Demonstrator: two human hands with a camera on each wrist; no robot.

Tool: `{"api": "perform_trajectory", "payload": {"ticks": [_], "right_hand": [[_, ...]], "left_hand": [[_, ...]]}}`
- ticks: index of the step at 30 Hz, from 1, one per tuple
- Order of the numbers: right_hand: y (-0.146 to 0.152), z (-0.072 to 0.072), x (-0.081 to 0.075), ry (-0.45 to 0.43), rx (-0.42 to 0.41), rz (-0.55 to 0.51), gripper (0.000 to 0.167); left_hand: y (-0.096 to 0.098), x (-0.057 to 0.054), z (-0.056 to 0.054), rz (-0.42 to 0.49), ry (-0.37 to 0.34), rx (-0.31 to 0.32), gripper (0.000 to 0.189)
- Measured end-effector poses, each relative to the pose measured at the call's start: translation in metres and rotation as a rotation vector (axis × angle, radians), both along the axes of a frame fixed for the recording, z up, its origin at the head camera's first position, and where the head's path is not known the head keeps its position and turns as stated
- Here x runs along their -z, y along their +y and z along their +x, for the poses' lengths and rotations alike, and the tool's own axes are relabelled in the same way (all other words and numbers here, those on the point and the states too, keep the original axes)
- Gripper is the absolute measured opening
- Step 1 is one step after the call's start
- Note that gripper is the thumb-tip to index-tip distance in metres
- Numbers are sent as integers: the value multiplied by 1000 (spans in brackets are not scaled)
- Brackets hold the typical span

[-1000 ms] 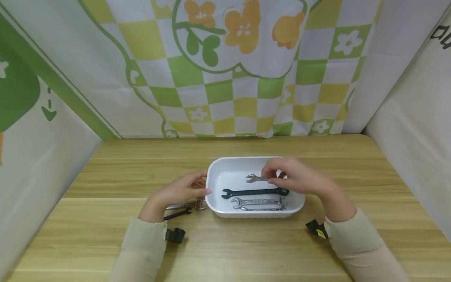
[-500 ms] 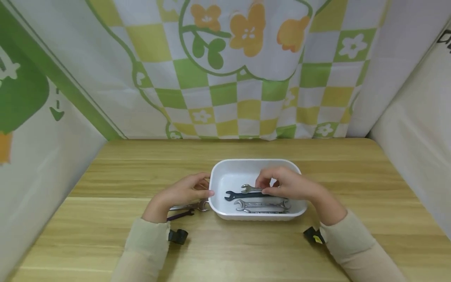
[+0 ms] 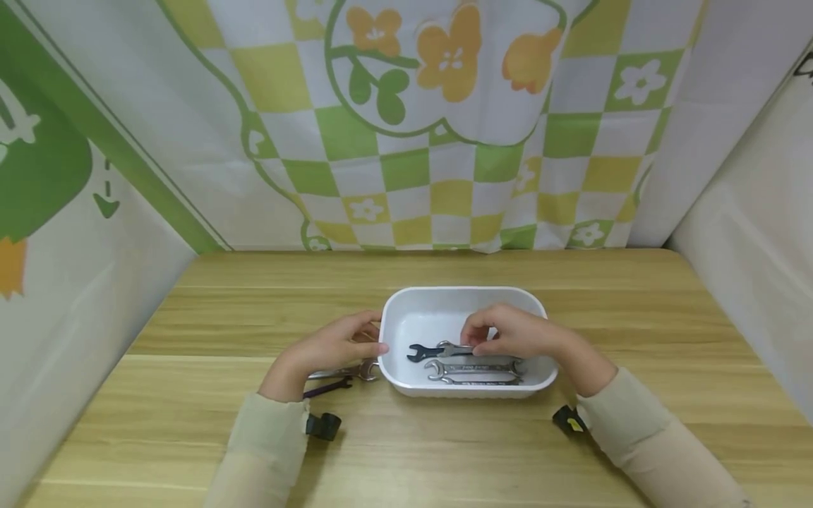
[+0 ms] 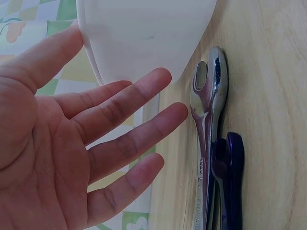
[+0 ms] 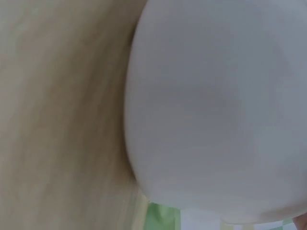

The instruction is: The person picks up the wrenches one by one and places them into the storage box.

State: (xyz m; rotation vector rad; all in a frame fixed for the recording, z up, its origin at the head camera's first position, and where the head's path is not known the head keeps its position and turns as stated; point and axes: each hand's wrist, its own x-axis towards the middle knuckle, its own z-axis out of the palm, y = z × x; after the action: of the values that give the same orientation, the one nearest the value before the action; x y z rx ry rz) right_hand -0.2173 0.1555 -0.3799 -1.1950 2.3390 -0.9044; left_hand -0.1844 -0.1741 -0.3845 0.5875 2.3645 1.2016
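Observation:
A white plastic bin [image 3: 399, 310] stands mid-table. Inside it my right hand [image 3: 511, 331] pinches a small silver open-end wrench [image 3: 452, 348], which overlaps a black wrench [image 3: 419, 353] lying there. Two more silver wrenches [image 3: 473, 368] lie along the bin's near side. My left hand [image 3: 333, 346] is at the bin's left end, thumb at the rim; in the left wrist view its fingers [image 4: 139, 139] are spread and fairly straight beside the white wall. The right wrist view is mostly the bin's outer wall [image 5: 206, 105], hiding the right hand's grip.
Left of the bin, silver wrenches [image 4: 213, 96] and a dark purple wrench [image 4: 234, 167] lie on the wooden table [image 3: 444, 451], partly under the left hand in the head view. A patterned curtain [image 3: 406, 169] hangs behind the table's far edge.
My right hand has moved the small silver wrench toward the near side, from behind the black wrench to over it. The left hand stays at the bin's left end.

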Motion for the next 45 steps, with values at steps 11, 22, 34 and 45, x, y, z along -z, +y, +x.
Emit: {"api": "perform_trajectory", "payload": {"ticks": [11, 22, 34, 45], "right_hand": [[-1, -3, 3, -26, -33, 45, 9], [-1, -7, 11, -10, -64, 105, 8], [-2, -9, 12, 19, -57, 133, 10], [3, -5, 2, 7, -52, 159, 14]], "left_hand": [[1, 0, 0, -1, 2, 3, 56], [2, 1, 0, 9, 20, 15, 55], [1, -4, 2, -12, 22, 2, 55], [1, -4, 3, -19, 23, -2, 54]]}}
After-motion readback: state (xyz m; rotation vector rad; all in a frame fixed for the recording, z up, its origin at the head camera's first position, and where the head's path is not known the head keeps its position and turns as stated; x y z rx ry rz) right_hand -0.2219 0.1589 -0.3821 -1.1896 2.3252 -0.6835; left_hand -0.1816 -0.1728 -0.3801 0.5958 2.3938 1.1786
